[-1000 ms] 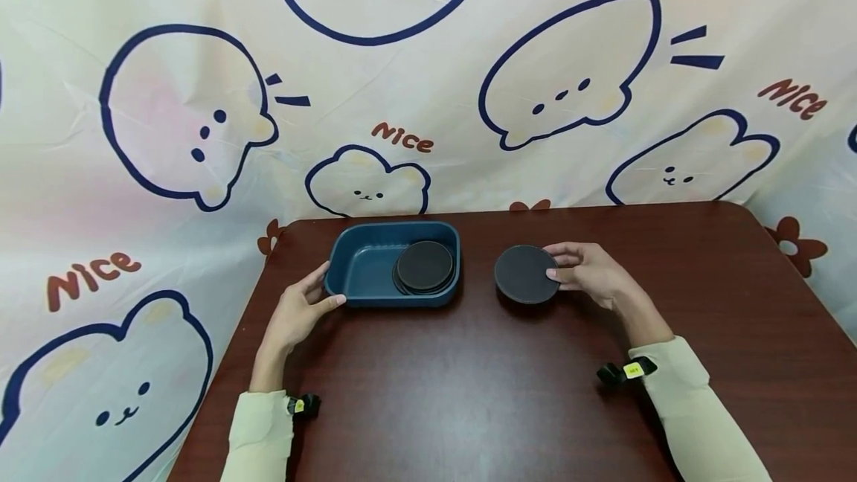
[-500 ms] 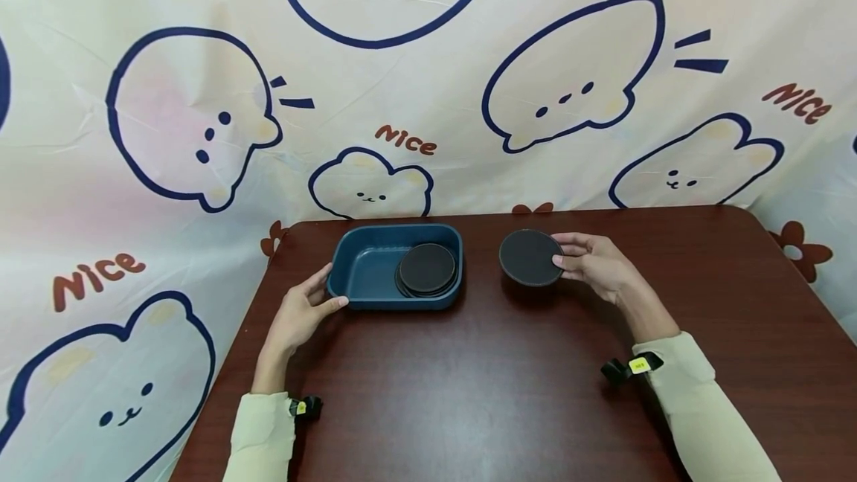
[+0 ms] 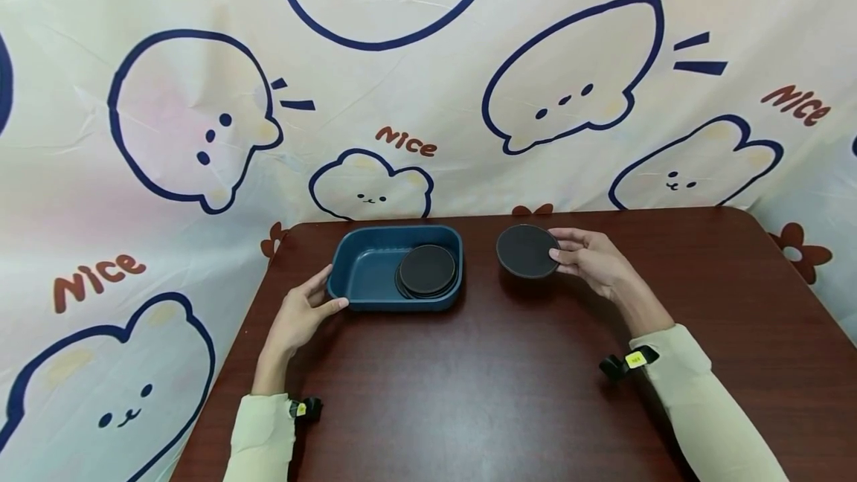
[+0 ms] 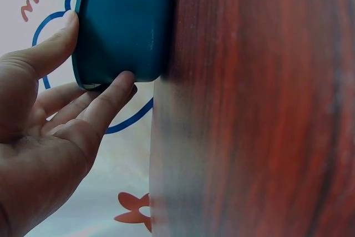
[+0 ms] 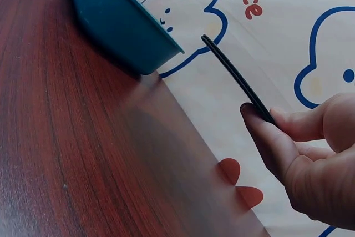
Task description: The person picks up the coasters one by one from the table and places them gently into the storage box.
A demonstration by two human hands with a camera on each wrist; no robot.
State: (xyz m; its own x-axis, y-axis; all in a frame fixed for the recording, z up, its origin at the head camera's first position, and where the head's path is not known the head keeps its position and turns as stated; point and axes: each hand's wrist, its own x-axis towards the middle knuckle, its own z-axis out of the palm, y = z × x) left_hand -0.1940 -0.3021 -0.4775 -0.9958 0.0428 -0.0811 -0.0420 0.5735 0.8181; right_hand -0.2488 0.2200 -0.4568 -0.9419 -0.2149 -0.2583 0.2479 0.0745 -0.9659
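Note:
A round black coaster (image 3: 527, 251) is pinched at its right edge between the thumb and fingers of my right hand (image 3: 591, 260). In the right wrist view the coaster (image 5: 236, 77) shows edge-on, thin and tilted, raised off the table. My left hand (image 3: 299, 311) holds the left near corner of a blue rectangular basin (image 3: 361, 303), thumb at the near rim and fingers along the left end. In the left wrist view, fingertips touch the basin's end wall (image 4: 125, 43). Several stacked black coasters (image 3: 426, 270) lie in the basin's right half.
The dark red-brown wooden table (image 3: 442, 393) has its far edge just behind the basin. A pale curtain (image 3: 469, 80) with blue-outlined cartoon bears hangs behind it. A small black wrist device sits on each sleeve.
My right hand has moved the coaster slightly away from me and upward, and the coaster's face now looks flatter. My left hand and the basin have stayed in place.

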